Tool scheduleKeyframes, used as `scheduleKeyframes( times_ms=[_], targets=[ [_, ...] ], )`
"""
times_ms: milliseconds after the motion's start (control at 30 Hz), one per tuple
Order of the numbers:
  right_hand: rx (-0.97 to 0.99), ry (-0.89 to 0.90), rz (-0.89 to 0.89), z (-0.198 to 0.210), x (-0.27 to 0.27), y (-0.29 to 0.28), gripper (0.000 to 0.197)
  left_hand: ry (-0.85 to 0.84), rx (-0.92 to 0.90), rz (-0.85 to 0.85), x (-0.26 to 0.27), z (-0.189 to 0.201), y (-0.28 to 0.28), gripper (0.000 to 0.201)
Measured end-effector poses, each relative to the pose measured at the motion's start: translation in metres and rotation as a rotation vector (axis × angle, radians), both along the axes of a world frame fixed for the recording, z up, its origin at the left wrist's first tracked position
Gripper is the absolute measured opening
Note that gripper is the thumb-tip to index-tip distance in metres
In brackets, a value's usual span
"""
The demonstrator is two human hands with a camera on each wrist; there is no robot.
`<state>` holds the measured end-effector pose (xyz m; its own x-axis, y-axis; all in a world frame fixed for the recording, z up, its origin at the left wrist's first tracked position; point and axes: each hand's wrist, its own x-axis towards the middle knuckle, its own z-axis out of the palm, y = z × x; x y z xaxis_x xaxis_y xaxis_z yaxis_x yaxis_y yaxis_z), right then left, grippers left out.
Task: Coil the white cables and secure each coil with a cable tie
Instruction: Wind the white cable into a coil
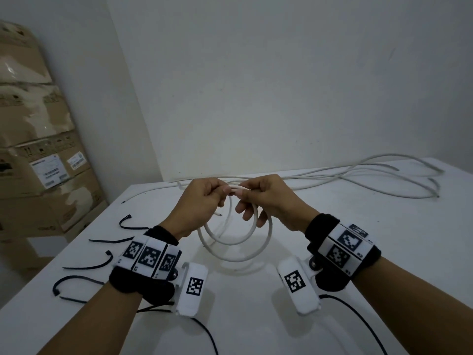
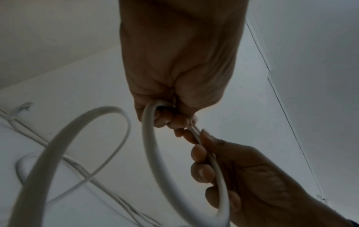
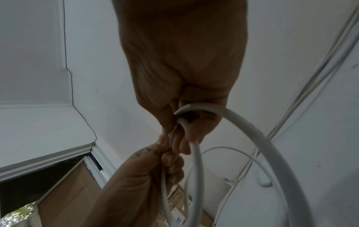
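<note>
A white cable coil (image 1: 236,243) of about three loops hangs above the middle of the white table (image 1: 332,252). My left hand (image 1: 217,198) grips the top of the coil in curled fingers, and the cable's cut end (image 1: 219,214) pokes out just below it. My right hand (image 1: 247,198) pinches the same top stretch from the right, fingertips almost touching the left hand's. In the left wrist view the left hand (image 2: 170,118) closes round the coil (image 2: 153,153). In the right wrist view the right hand (image 3: 180,127) holds the coil (image 3: 252,135).
Several black cable ties (image 1: 96,265) lie loose on the table's left side. More loose white cables (image 1: 358,175) sprawl along the back right edge by the wall. Stacked cardboard boxes (image 1: 38,149) stand to the left of the table.
</note>
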<state>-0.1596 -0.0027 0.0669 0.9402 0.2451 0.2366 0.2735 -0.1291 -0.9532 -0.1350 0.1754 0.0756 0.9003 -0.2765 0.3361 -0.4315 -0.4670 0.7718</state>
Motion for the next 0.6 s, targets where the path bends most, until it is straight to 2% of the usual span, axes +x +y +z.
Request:
scheduleKeyframes(
  times_ms=[133, 267, 400, 600],
  targets=[
    [0.116, -0.036, -0.125, -0.007, -0.001, 0.002, 0.016, 0.023, -0.123, 0.082, 0.001, -0.007, -0.001, 0.026],
    [0.100, -0.116, -0.203, -0.004, 0.000, 0.003, 0.013, 0.160, -0.246, -0.005, -0.006, -0.002, -0.004, 0.029],
    [0.040, -0.149, -0.204, 0.006, 0.001, 0.001, 0.013, 0.208, -0.223, -0.121, -0.010, 0.011, -0.003, 0.036],
    [0.039, -0.095, -0.154, 0.014, -0.001, -0.003, 0.016, 0.218, -0.385, -0.127, -0.011, 0.009, -0.005, 0.030]
  ],
)
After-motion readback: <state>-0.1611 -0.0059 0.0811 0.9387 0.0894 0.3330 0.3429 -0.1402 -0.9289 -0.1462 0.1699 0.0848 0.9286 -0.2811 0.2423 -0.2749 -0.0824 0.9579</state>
